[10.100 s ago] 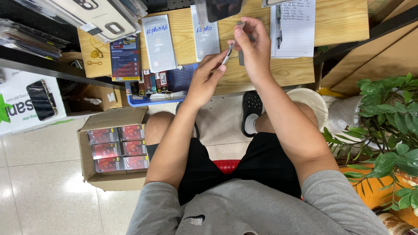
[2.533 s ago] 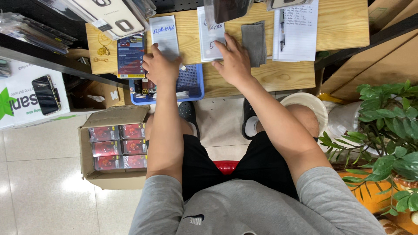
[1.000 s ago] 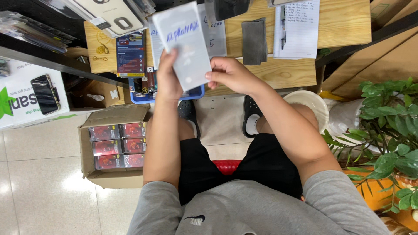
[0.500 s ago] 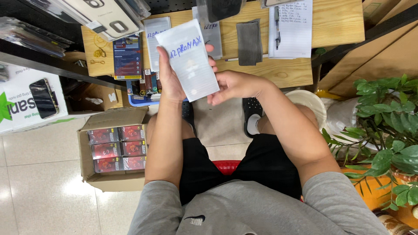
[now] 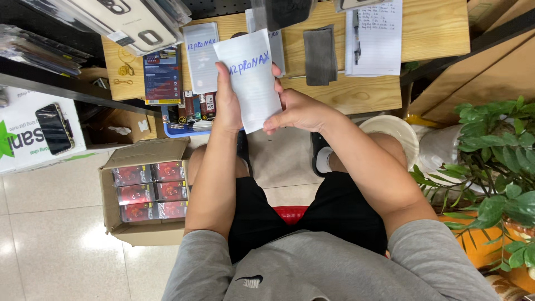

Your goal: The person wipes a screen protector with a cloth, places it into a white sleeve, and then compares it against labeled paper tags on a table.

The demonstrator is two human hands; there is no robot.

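We hold a white flat packet (image 5: 252, 78) with blue handwriting up in front of us, above our knees and at the near edge of the wooden worktop (image 5: 434, 28). Our left hand (image 5: 228, 103) has its grip clenched on the packet's left edge, the thumb on its face and the fingers behind it. Our right hand (image 5: 298, 111) meets the packet at its lower right corner, with the fingertips pinching that edge, so both grips are grasping the same packet. Just beyond it, a second white packet (image 5: 200, 56) lies flat on the worktop, and to the right of that a dark grey cloth (image 5: 319, 54) rests beside a lined notepad (image 5: 374, 36) with a pen (image 5: 355, 30) on it. At the left end of the worktop we see a blue tray (image 5: 181, 131) holding small boxes. On the floor to our left stands an open cardboard box (image 5: 142, 195) filled with red packages (image 5: 149, 190). To our right a green potted plant (image 5: 496, 161) stands close to our knee, and a white bucket (image 5: 390, 129) sits beside our right leg.
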